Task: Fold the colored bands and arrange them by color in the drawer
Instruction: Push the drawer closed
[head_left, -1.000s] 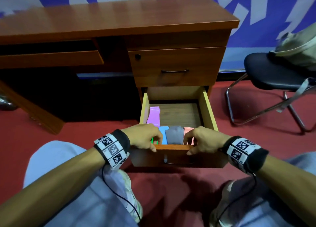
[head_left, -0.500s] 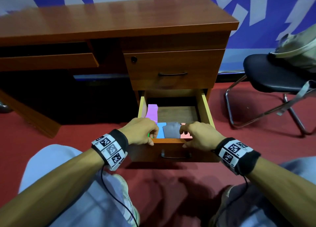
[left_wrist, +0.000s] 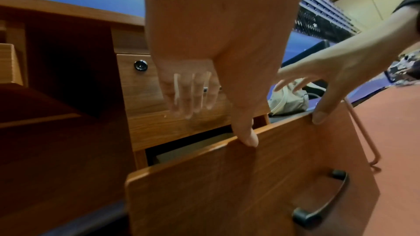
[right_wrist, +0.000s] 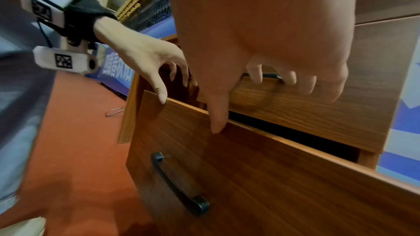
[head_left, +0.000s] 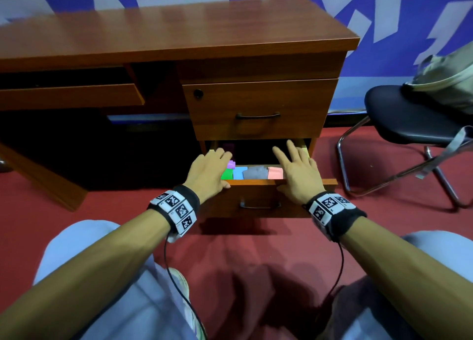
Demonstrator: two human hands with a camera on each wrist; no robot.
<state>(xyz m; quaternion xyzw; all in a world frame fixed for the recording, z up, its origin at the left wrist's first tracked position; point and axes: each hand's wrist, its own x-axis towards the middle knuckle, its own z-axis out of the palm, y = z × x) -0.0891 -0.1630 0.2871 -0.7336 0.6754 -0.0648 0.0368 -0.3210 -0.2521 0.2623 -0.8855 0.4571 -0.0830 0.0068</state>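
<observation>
The bottom drawer (head_left: 230, 205) of the wooden desk stands open by a narrow gap. Along its front lie folded bands: green (head_left: 226, 175), blue (head_left: 239, 173), grey (head_left: 256, 173) and pink (head_left: 275, 173). A purple band (head_left: 231, 164) lies behind the green one, mostly in shadow. My left hand (head_left: 217, 169) reaches over the drawer's left front corner, fingers straight, thumb on the front's top edge (left_wrist: 248, 139). My right hand (head_left: 293, 168) does the same on the right, fingers spread and thumb on the edge (right_wrist: 218, 123). Neither hand holds anything.
The upper drawer (head_left: 258, 101) is closed just above my fingers. A black chair (head_left: 409, 114) with a beige bag (head_left: 450, 81) stands to the right on the red carpet. My knees are at the bottom of the head view.
The drawer has slid inward from about half open to a narrow gap. Both hands have gone from curled over its front edge to fingers stretched out, with the thumbs still on the edge.
</observation>
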